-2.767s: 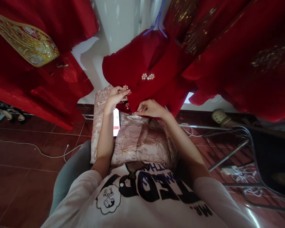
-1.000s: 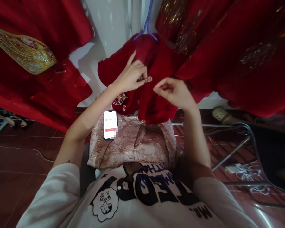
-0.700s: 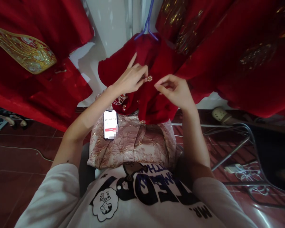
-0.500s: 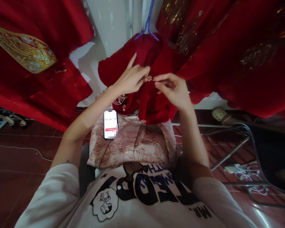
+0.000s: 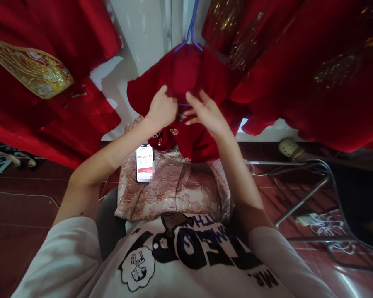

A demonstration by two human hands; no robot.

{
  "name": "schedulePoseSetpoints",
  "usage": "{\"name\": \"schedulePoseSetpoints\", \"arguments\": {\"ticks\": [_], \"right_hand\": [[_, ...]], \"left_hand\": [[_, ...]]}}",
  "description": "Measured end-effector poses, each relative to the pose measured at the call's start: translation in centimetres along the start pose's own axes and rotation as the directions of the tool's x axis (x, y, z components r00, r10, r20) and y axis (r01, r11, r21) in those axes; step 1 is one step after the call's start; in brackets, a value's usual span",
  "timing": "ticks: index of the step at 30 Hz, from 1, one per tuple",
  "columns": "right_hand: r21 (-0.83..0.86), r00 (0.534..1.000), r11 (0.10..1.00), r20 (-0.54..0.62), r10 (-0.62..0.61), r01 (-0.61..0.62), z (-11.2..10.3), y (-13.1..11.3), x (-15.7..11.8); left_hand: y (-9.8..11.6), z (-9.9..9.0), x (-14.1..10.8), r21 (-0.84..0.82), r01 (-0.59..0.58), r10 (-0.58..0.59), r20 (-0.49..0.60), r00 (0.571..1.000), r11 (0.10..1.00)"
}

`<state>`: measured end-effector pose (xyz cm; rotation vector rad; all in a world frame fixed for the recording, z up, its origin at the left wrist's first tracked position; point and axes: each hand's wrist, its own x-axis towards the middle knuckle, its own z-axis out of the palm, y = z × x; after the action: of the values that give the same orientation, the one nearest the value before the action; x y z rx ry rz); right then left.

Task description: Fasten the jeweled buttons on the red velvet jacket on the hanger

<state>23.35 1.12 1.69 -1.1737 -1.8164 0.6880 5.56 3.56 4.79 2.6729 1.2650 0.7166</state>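
Observation:
A red velvet garment [image 5: 157, 68] hangs on a purple hanger [image 5: 192, 33] in front of me, its lower part resting on my lap. My left hand [image 5: 163, 108] is closed on the garment's front opening. Between my hands the hanger's lower bar shows. My right hand [image 5: 207, 114], slightly blurred, is beside the opening on the right, its fingers apart and over the cloth. Below my hands a flower-shaped, jewelled button [image 5: 174, 131] sits on the garment. Beaded trim next to my left wrist is partly hidden.
Pink brocade cloth [image 5: 161, 186] covers my lap, and a phone [image 5: 145, 163] showing a timer lies on it. Red garments with gold embroidery [image 5: 34, 70] hang on both sides. At right are a metal-framed chair [image 5: 326, 178], a clog [image 5: 289, 150] and white cables [image 5: 326, 225].
Both hands have moved left off the jewelled button, which now sits lower and further left. The garment's front has parted, showing the hanger bar. My left hand has closed into a fist.

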Motion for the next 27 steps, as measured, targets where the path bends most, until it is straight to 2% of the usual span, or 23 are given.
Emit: {"name": "schedulePoseSetpoints", "arguments": {"ticks": [3,6,10,14,17,21,24,27], "right_hand": [[-0.221,0.992,0.975,-0.125,-0.011,-0.017,0.1,2.4,0.8],[-0.398,0.966,0.914,-0.258,-0.030,-0.078,-1.0,4.3,1.1],[-0.457,0.932,0.878,-0.360,-0.032,-0.146,-3.0,5.1,1.0],[-0.517,0.920,0.846,-0.382,-0.092,-0.130,-4.3,5.3,1.2],[-0.548,0.921,0.821,-0.383,-0.073,-0.163,-4.9,5.8,1.8],[-0.572,0.929,0.784,-0.369,0.017,-0.241,-5.7,6.3,2.5],[-0.576,0.917,0.783,-0.398,-0.018,-0.235,-6.2,6.0,2.8],[-0.537,0.908,0.816,-0.418,-0.036,-0.215,-6.9,5.2,3.2]], "left_hand": [[-2.9,0.6,-0.7,-0.005,0.102,-0.101,-0.131,0.986,0.995],[-4.6,0.1,-1.3,-0.096,0.131,-0.148,-0.201,0.968,0.987],[-3.6,-1.6,-2.3,-0.143,0.175,-0.210,-0.285,0.935,0.974],[-2.2,-2.6,-2.9,-0.145,0.177,-0.220,-0.368,0.904,0.973],[-2.1,-2.7,-2.8,-0.195,0.166,-0.232,-0.395,0.889,0.967],[-1.9,-2.7,-2.9,-0.049,0.243,-0.246,-0.339,0.908,0.969],[-1.7,-2.4,-3.5,0.075,0.273,-0.238,-0.309,0.921,0.959],[-2.0,-2.1,-3.9,0.099,0.311,-0.259,-0.352,0.900,0.945]]}}
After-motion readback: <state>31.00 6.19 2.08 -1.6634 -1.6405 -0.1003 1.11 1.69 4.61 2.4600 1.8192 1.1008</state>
